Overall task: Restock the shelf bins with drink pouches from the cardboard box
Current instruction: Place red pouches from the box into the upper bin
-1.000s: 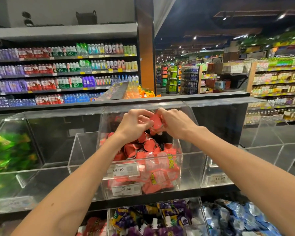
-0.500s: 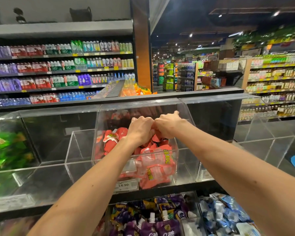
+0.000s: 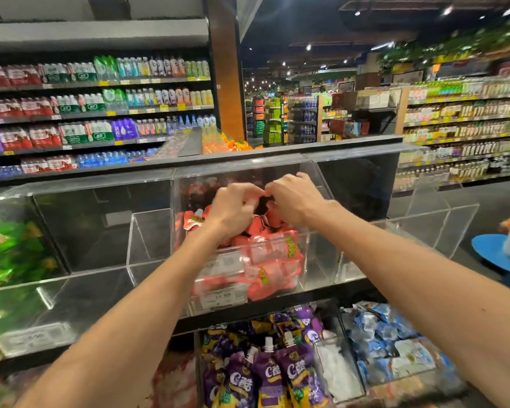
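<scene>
Red pouches [image 3: 259, 228] in clear bin [image 3: 233, 169], left hand [image 3: 233, 207] and right hand [image 3: 295, 198] above — fingers [image 3: 249, 192] curled, tips touching, grip contents unclear

Bin [image 3: 316, 260] open above, pouches [image 3: 265, 262] heaped inside

Both arms are stretched into the clear middle bin [image 3: 315, 254]. The left hand [image 3: 236, 207] and the right hand [image 3: 295, 201] are held fingertip to fingertip just above the heap of red pouches [image 3: 265, 266], fingers curled. Whether anything is pinched cannot be told through the blur. Purple pouches [image 3: 271, 375] are seen on the shelf below, blue pouches [image 3: 389, 343] beside them, and green packets [image 3: 9, 254] at far left.
</scene>
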`<control>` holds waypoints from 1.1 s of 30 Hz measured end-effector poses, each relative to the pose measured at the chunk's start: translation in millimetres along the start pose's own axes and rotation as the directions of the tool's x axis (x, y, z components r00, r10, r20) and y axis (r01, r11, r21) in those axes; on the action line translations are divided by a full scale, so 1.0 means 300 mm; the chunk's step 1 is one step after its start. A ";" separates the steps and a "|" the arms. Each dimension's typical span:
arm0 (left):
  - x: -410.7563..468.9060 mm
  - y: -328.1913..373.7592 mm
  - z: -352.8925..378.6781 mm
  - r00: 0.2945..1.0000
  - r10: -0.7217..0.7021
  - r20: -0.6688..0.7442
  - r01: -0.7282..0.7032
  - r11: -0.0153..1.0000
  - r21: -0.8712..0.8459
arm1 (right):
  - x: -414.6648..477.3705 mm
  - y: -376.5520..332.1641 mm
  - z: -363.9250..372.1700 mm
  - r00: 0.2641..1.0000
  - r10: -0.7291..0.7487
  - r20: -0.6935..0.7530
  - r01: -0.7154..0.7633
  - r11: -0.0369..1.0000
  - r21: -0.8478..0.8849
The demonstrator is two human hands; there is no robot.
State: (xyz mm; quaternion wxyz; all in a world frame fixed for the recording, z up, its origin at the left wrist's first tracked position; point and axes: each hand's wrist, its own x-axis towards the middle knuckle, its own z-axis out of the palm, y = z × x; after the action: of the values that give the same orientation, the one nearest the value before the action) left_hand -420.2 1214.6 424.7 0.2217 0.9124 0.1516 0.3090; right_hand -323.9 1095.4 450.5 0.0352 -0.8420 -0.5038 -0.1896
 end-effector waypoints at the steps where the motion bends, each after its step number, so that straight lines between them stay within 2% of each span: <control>1: -0.031 0.026 -0.022 0.998 0.001 -0.065 -0.005 0.998 -0.067 | -0.043 0.002 -0.011 0.998 -0.011 -0.056 0.014 0.999 0.050; 5: -0.216 0.171 -0.050 0.974 0.026 -0.225 -0.067 0.982 -0.175 | -0.318 0.032 -0.030 0.960 -0.019 -0.280 0.112 0.941 0.318; 8: -0.367 0.334 0.031 0.967 0.081 -0.241 -0.127 0.975 -0.183 | -0.605 0.112 0.037 0.919 0.058 -0.391 0.150 0.864 0.481; 10: -0.464 0.467 0.152 0.973 0.104 -0.207 -0.151 0.962 -0.228 | -0.825 0.193 0.114 0.892 0.160 -0.422 0.112 0.826 0.552; 12: -0.549 0.610 0.333 0.987 0.116 -0.113 -0.148 0.931 -0.333 | -1.066 0.304 0.185 0.891 0.272 -0.365 0.018 0.780 0.625; 14: -0.627 0.764 0.562 0.991 0.133 -0.002 -0.122 0.899 -0.420 | -1.313 0.447 0.270 0.873 0.411 -0.261 -0.138 0.722 0.678; 16: -0.701 0.887 0.786 0.978 0.165 0.131 -0.089 0.888 -0.451 | -1.532 0.567 0.347 0.811 0.569 -0.138 -0.333 0.642 0.691; 17: -0.732 1.026 0.960 0.943 0.233 0.237 -0.090 0.866 -0.492 | -1.707 0.687 0.361 0.732 0.677 -0.067 -0.475 0.580 0.662; 18: -0.760 1.100 1.065 0.913 0.273 0.303 -0.090 0.859 -0.503 | -1.818 0.748 0.376 0.678 0.734 -0.032 -0.553 0.539 0.635; 19: -0.777 1.109 1.110 0.898 0.291 0.330 -0.095 0.861 -0.499 | -1.865 0.761 0.403 0.668 0.744 -0.031 -0.579 0.545 0.607; 20: -0.789 1.172 1.198 0.867 0.344 0.361 -0.122 0.848 -0.516 | -1.946 0.811 0.400 0.626 0.780 0.011 -0.647 0.512 0.565; 24: -0.879 1.493 1.574 0.673 0.538 0.507 -0.186 0.787 -0.589 | -2.307 1.022 0.394 0.389 0.911 0.140 -0.858 0.302 0.416; 27: -0.941 1.655 1.822 0.556 0.534 0.637 -0.106 0.806 -0.583 | -2.478 1.130 0.406 0.215 0.948 0.234 -0.931 0.127 0.341; 29: -0.965 1.736 1.966 0.435 0.542 0.719 -0.148 0.831 -0.536 | -2.554 1.206 0.439 0.122 0.948 0.295 -0.956 0.032 0.292; 30: -0.973 1.774 2.030 0.366 0.563 0.741 -0.181 0.824 -0.536 | -2.584 1.249 0.455 0.080 0.942 0.325 -0.959 -0.015 0.281; 33: -0.965 1.868 2.208 0.238 0.562 0.792 -0.190 0.827 -0.530 | -2.642 1.383 0.509 -0.006 0.922 0.386 -0.960 -0.113 0.256</control>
State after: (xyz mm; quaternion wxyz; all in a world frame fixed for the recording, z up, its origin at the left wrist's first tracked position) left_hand -144.9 409.3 89.5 0.3310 0.8778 -0.2826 -0.2002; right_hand -256.1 268.6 82.6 0.3355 -0.9157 0.2152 0.0511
